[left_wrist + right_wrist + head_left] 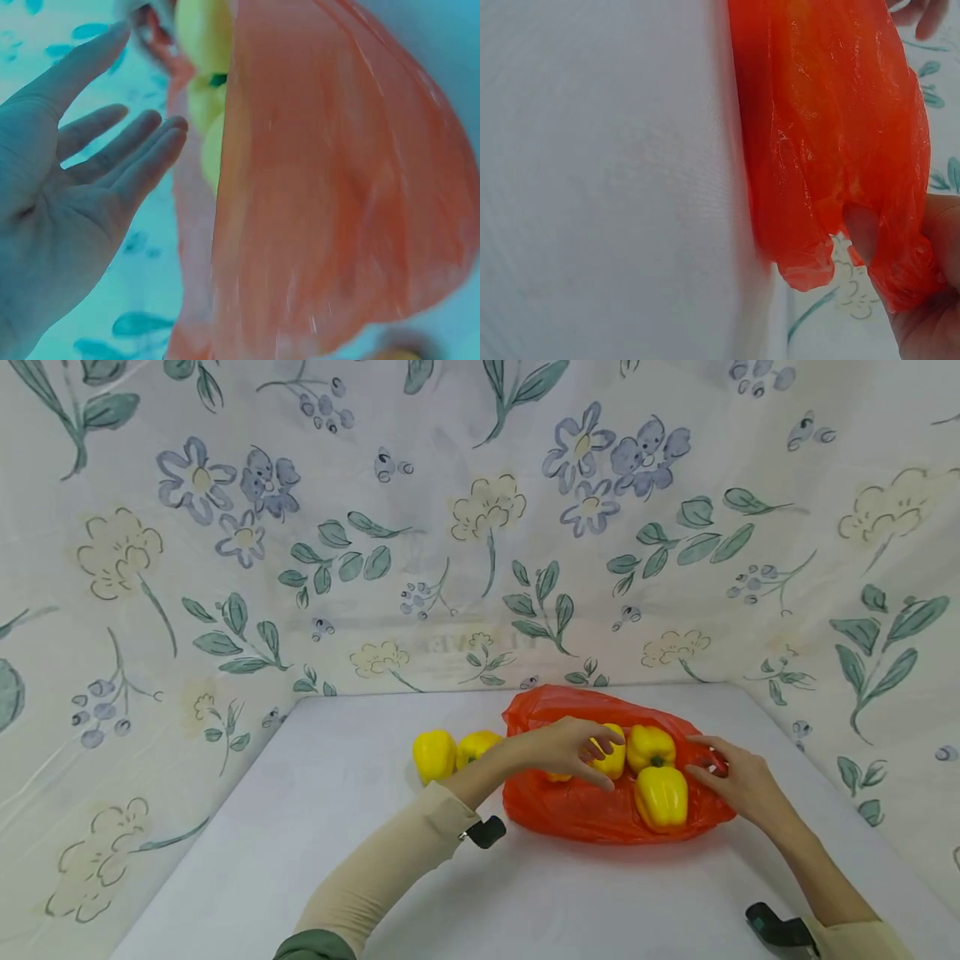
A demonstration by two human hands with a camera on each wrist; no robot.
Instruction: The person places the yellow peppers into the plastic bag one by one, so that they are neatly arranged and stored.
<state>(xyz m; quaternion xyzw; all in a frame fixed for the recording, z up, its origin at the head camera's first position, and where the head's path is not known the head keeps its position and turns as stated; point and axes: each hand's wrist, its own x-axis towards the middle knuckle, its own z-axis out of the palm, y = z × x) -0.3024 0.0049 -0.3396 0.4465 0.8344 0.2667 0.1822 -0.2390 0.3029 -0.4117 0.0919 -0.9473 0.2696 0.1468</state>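
Note:
A red plastic bag (577, 818) lies spread on the white table, with several yellow bell peppers (662, 800) inside its open mouth. Over the bag, my left hand (577, 747) hovers with loosely bent fingers and holds nothing. In the left wrist view that hand (67, 195) is apart from the bag (315, 195), fingers spread. At the bag's right end, my right hand (742, 783) pinches the gathered plastic; in the right wrist view the thumb and fingers (937, 225) close around it. Two more peppers (434, 756) sit left of the bag, one partly hidden by my left forearm.
The white tabletop (315, 802) extends around the bag. A floral cloth (420, 527) hangs behind the table and along both sides. Dark devices (487, 832) are strapped at both wrists.

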